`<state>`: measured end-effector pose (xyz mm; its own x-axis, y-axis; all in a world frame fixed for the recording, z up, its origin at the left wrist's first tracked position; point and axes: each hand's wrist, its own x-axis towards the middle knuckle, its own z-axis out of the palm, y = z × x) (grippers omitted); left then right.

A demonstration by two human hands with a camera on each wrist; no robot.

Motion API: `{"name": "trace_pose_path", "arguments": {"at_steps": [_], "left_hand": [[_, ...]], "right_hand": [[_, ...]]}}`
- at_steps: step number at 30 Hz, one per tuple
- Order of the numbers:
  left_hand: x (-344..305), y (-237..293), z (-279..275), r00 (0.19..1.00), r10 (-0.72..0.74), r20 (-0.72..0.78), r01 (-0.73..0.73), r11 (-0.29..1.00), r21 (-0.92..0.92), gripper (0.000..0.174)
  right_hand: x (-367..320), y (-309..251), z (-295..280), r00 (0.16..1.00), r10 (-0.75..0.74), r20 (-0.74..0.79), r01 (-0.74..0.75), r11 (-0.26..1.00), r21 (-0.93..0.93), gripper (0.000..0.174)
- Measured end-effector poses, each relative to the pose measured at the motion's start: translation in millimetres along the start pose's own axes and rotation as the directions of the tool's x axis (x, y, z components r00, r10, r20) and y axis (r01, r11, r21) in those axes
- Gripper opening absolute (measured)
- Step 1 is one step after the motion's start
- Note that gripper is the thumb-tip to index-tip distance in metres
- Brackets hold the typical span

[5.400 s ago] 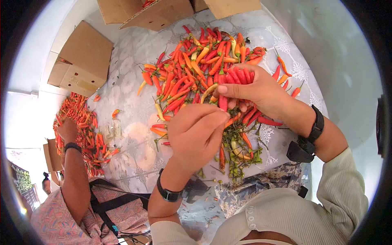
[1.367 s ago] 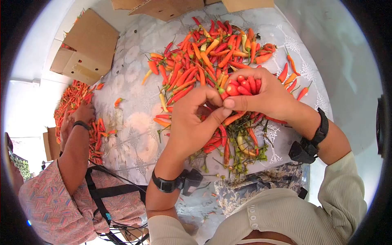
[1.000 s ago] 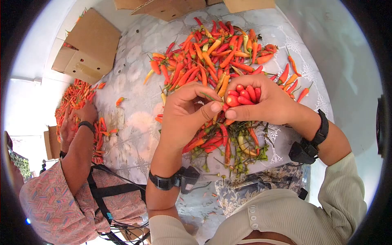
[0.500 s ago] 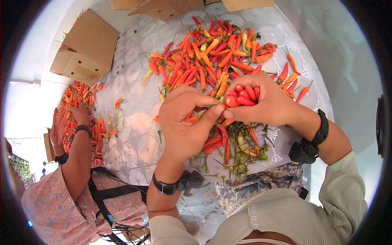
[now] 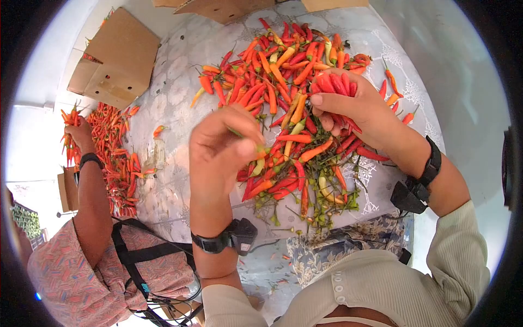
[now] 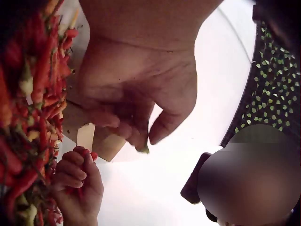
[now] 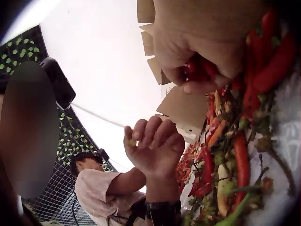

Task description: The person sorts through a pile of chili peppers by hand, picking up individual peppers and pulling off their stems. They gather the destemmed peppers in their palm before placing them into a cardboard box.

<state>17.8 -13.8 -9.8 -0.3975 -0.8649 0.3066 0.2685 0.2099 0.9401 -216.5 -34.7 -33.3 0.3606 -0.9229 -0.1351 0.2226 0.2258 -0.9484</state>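
My right hand [image 5: 348, 106] is curled round a bunch of red chili peppers [image 5: 336, 84], above the right side of the big pile. In the right wrist view, red chilies [image 7: 200, 68] show between its fingers. Left of the pile, my left hand [image 5: 220, 150] is raised and slightly blurred. Its thumb and forefinger pinch a thin green chili stem [image 6: 146, 149], whose tip sticks out in the left wrist view. Under both hands spreads the pile of red, orange and yellow chilies [image 5: 256, 90]. Loose green stems [image 5: 318, 212] are heaped at its near side.
A second person's hand [image 5: 80, 133] lifts a bunch of chilies from another pile [image 5: 111, 147] at the left. One cardboard box [image 5: 117, 60] stands at the back left, another box [image 5: 223, 11] at the far edge. The patterned tablecloth [image 5: 177, 185] shows between the piles.
My hands, together half a second ago, have come apart. The left has drawn back leftward with the stem; the right has risen and turned with its chilies. The other person has lifted a bunch.
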Motion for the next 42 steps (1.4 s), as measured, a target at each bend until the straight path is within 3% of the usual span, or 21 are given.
{"name": "trace_pose_path", "arguments": {"at_steps": [2,4,6,8,13,17,23,26,29,32,35,42], "left_hand": [[-1.8,4.3,4.4,0.975,-0.087,0.206,0.090,0.996,-0.002,0.027],[1.8,-4.0,-1.6,0.945,-0.028,0.327,-0.002,0.996,0.089,0.015],[2.7,-5.7,-0.3,0.938,-0.063,0.340,-0.026,0.967,0.253,0.009],[3.0,0.0,9.0,0.961,-0.165,0.223,0.038,0.875,0.482,0.010],[3.4,-2.7,12.6,0.956,-0.243,0.165,0.082,0.761,0.643,0.016],[4.9,-11.9,3.2,0.950,-0.182,0.253,-0.091,0.615,0.784,0.020],[4.1,-17.2,6.4,0.953,-0.195,0.233,-0.059,0.635,0.770,0.015],[6.9,-9.9,11.6,0.975,-0.193,0.109,0.037,0.628,0.777,0.013],[9.2,-12.0,14.1,0.997,0.016,0.076,-0.069,0.623,0.779,0.014],[8.3,-17.4,14.8,0.992,0.114,0.054,-0.112,0.605,0.788,0.014],[6.4,-22.5,21.6,0.995,0.096,-0.033,-0.042,0.684,0.728,0.014],[8.4,-18.5,19.8,0.993,0.092,0.069,-0.112,0.645,0.756,0.012]], "right_hand": [[2.2,3.9,-6.0,0.997,-0.019,0.071,0.019,1.000,-0.001,0.020],[2.2,3.8,-5.0,0.999,0.002,0.041,-0.002,1.000,0.001,0.019],[1.9,3.0,-4.5,1.000,0.017,0.022,-0.017,1.000,0.002,0.020],[2.3,1.7,-4.0,1.000,0.023,0.018,-0.023,1.000,0.000,0.021],[4.2,5.5,-4.0,1.000,-0.005,0.004,0.005,1.000,0.011,0.023],[4.9,9.2,-5.9,1.000,0.000,-0.003,0.000,0.999,0.037,0.021],[3.5,7.5,-6.9,0.999,0.010,0.035,-0.010,1.000,-0.011,0.027],[-5.4,-2.7,3.8,1.000,0.014,0.019,-0.011,0.985,-0.173,0.031],[-2.9,13.2,1.4,0.946,-0.270,0.179,0.323,0.816,-0.480,0.039],[-7.0,13.0,7.9,0.952,-0.256,0.169,0.306,0.819,-0.485,0.035],[-7.7,11.1,8.6,0.952,-0.269,0.149,0.307,0.818,-0.485,0.029],[-8.3,13.8,8.4,0.944,-0.250,0.216,0.322,0.838,-0.440,0.025]]}}
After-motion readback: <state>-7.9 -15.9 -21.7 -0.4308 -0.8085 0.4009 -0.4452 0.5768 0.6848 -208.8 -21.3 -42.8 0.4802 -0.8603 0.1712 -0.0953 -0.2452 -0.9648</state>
